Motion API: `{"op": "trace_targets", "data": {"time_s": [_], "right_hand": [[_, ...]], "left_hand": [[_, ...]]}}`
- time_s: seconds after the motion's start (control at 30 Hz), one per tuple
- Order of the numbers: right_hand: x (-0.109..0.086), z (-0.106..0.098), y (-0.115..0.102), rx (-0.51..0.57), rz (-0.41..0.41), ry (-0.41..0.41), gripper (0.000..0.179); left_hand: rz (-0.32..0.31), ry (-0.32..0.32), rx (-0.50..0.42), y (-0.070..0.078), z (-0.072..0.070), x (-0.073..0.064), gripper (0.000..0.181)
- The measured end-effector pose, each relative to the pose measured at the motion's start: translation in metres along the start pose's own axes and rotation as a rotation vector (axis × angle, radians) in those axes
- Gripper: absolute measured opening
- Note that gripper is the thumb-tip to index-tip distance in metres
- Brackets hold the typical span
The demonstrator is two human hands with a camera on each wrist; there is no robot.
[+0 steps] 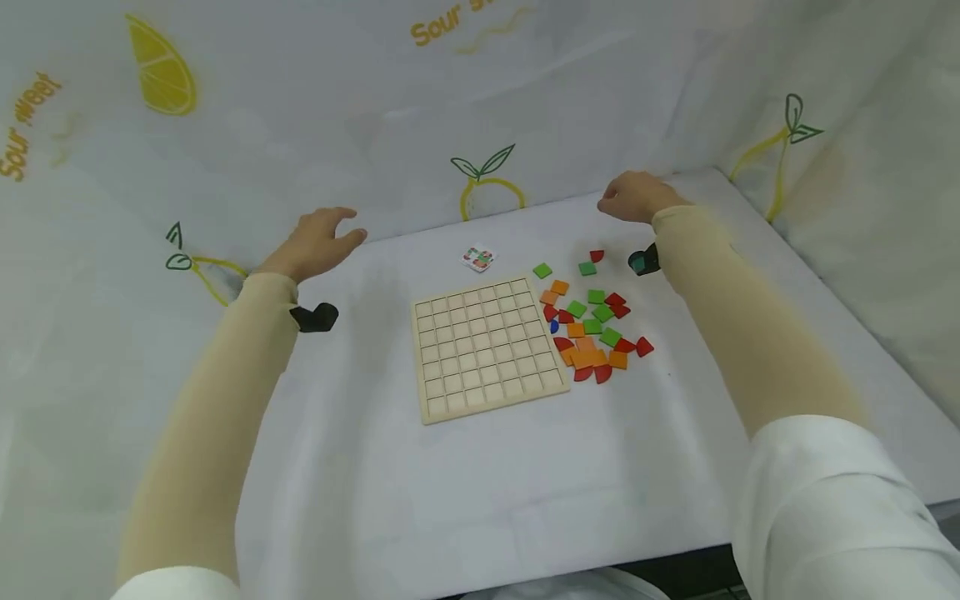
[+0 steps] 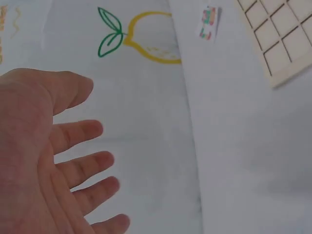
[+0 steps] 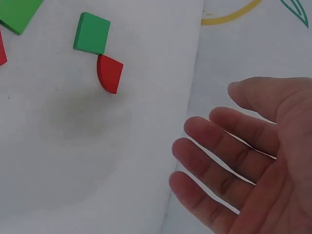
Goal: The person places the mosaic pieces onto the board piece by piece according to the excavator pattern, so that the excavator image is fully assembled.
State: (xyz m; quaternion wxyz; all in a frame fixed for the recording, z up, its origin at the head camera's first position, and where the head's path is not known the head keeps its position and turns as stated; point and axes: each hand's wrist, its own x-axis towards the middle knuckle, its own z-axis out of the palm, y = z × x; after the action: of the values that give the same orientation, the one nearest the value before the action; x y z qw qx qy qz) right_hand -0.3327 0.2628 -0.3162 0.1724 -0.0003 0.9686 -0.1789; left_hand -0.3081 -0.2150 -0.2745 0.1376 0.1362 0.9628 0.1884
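My left hand (image 1: pixel 318 242) hovers over the far left part of the table, fingers spread and relaxed, holding nothing. At the far right my right hand (image 1: pixel 640 197) hangs above the table; the right wrist view shows its fingers (image 3: pixel 209 156) loosely bent around no object. Between the arms lies a square wooden grid board (image 1: pixel 491 348) with bare cells. Right of it is a loose scatter of flat tiles: green squares (image 1: pixel 603 313), orange squares (image 1: pixel 618 360) and red quarter-circles (image 1: pixel 643 347). A blue piece (image 1: pixel 554 327) sits by the board's edge. Nearest my right hand is a red quarter-circle (image 3: pixel 110 74) touching a green square (image 3: pixel 92 33).
Behind the board lies a small printed card (image 1: pixel 478 257) with red and green shapes. A white cloth wall (image 1: pixel 315 100) with lemon drawings rises along the table's back. The white table (image 1: pixel 480 492) ends at a front edge close to the body.
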Motion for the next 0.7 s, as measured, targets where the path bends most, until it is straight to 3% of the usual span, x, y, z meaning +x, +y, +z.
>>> {"op": "trace_targets", "data": {"time_s": [0.17,0.33,0.43,0.57,0.7], "right_hand": [[0.001,0.026,-0.002,0.08,-0.001,-0.109,0.06],[-0.006,0.052,0.01,0.054,-0.032,-0.107,0.052],[-0.012,0.062,0.019,0.034,-0.026,-0.077,0.048],[-0.02,0.071,0.027,0.03,-0.022,-0.049,0.048],[-0.027,0.077,0.027,0.035,0.005,-0.051,0.049]], "left_hand": [[0.023,-0.088,-0.144,-0.013,0.05,-0.032,0.072],[0.079,-0.09,-0.234,-0.009,0.12,-0.066,0.073],[0.084,-0.074,-0.346,-0.004,0.154,-0.088,0.073],[0.055,-0.032,-0.489,-0.001,0.188,-0.115,0.073],[0.029,0.013,-0.528,-0.001,0.211,-0.134,0.068]]}}
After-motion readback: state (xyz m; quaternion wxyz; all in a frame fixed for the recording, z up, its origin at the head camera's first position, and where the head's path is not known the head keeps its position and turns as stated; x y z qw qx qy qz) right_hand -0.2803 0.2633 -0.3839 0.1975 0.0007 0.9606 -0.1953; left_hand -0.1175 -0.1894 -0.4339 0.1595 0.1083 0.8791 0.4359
